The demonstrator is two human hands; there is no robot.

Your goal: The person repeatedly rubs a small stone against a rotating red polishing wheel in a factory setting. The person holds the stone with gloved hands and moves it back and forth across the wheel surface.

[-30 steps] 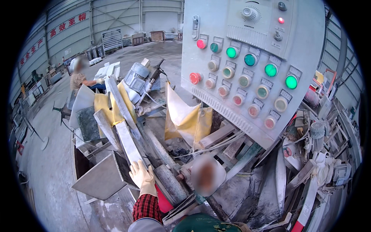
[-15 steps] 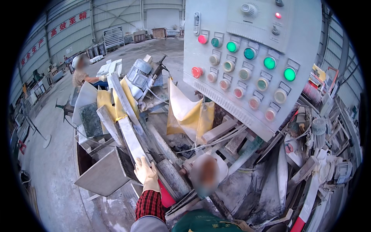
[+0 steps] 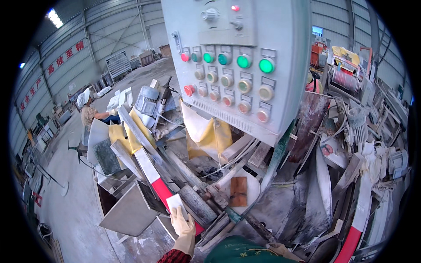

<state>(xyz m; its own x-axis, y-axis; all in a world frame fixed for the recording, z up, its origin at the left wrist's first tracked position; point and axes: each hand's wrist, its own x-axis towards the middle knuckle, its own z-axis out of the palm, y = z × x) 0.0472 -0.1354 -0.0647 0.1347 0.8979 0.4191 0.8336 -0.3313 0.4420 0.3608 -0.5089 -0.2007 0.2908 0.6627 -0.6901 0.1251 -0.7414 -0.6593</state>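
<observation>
My left hand (image 3: pixel 183 228), in a cream rubber glove, comes in from the lower edge under a red-and-black checked cuff. Its fingers lie over the near end of a small white rectangular slab (image 3: pixel 176 202) and grip it; the thumb is hard to see. The slab is over a narrow red-and-white strip (image 3: pixel 161 190) that slopes away to the upper left. Beside my green apron (image 3: pixel 239 252), a beige shape at the lower edge looks like my right hand (image 3: pixel 283 251), its fingers not clearly visible.
A grey control cabinet (image 3: pixel 237 87) with lit buttons hangs ahead. Left of the strip juts a grey metal plate (image 3: pixel 131 212). Yellow-white sheeting (image 3: pixel 208 131), a motor (image 3: pixel 147 100) and a brown block (image 3: pixel 238 191) stand beyond. A person (image 3: pixel 90 111) sits at far left.
My left hand has come nearer and slightly right, with the white slab now showing under its fingers. More red strip is uncovered. My view has turned to the right.
</observation>
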